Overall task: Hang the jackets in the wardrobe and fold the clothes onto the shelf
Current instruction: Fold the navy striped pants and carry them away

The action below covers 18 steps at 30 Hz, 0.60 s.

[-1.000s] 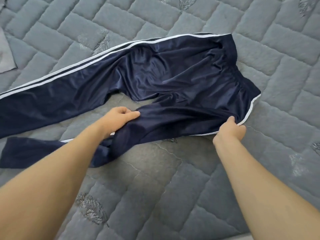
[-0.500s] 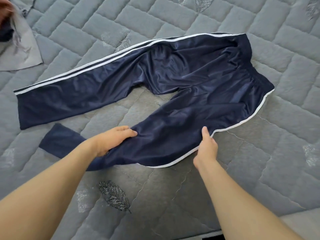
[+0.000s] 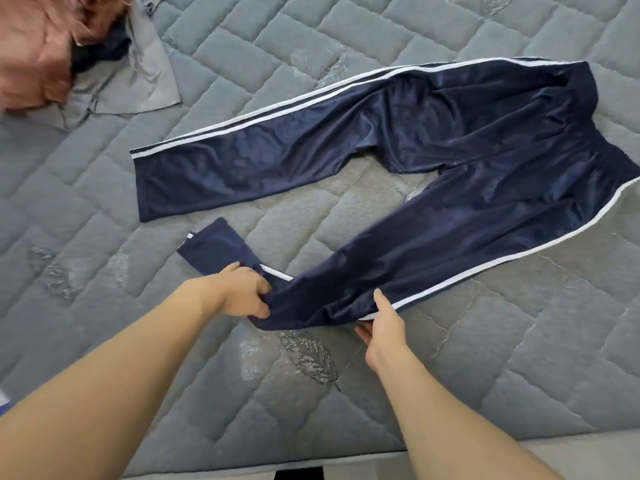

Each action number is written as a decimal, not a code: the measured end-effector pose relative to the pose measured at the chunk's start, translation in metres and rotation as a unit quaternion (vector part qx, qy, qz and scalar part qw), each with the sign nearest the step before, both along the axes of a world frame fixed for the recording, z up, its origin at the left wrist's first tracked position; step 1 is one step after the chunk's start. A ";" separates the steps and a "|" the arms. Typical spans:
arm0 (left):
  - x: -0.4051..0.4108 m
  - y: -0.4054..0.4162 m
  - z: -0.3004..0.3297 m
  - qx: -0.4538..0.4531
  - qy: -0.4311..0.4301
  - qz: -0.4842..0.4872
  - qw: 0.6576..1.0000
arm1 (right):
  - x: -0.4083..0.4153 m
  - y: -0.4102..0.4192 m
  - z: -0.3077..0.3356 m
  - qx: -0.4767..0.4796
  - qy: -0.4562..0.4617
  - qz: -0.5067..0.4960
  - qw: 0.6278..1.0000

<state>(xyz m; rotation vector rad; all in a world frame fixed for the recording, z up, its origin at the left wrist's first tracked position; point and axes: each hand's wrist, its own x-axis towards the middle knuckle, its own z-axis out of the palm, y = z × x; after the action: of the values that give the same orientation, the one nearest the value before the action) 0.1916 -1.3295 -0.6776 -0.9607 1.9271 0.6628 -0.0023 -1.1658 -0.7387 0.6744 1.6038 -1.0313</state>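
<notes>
Navy track trousers with white side stripes (image 3: 433, 161), centre and right of frame: thin synthetic cloth, smooth, satin sheen, soft creases. Grey quilted mattress surface (image 3: 519, 358), whole frame: matt knit fabric, padded, stitched in blocks, faint woven leaf motifs. Flat grey garment (image 3: 138, 81), upper left: matt, wrinkled cloth. Pink fuzzy item (image 3: 38, 39), upper left corner: blurred, apparently fluffy.

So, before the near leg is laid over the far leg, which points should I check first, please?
1. Left hand grips near leg: ok.
2. Right hand pinches the striped edge: ok.
3. Navy track pants far leg lies flat on the quilted mattress: ok.
4. Near leg straight: not ok, its cuff end is folded back.
5. Waistband smooth: not ok, wrinkled.
6. Grey garment clear of pants: ok.
</notes>
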 end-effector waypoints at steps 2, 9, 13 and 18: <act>0.020 -0.012 0.008 0.037 0.021 0.105 0.994 | 0.027 -0.003 0.000 -0.016 -0.006 0.057 0.998; 0.082 -0.017 0.015 -0.116 -0.081 -0.170 0.975 | 0.117 -0.021 0.009 -0.026 -0.036 0.084 0.996; 0.101 -0.020 0.019 -0.193 0.091 -0.174 0.961 | 0.154 -0.029 0.014 -0.039 -0.062 0.094 0.993; 0.113 -0.046 0.054 -0.105 0.128 0.022 0.986 | 0.190 -0.038 0.028 -0.053 -0.141 0.103 0.983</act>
<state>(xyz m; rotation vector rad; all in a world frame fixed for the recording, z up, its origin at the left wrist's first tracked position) 0.3044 -1.3752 -0.6235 -1.0933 2.2430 0.6439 0.1879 -1.2035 -0.7104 0.5421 1.3302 -0.8228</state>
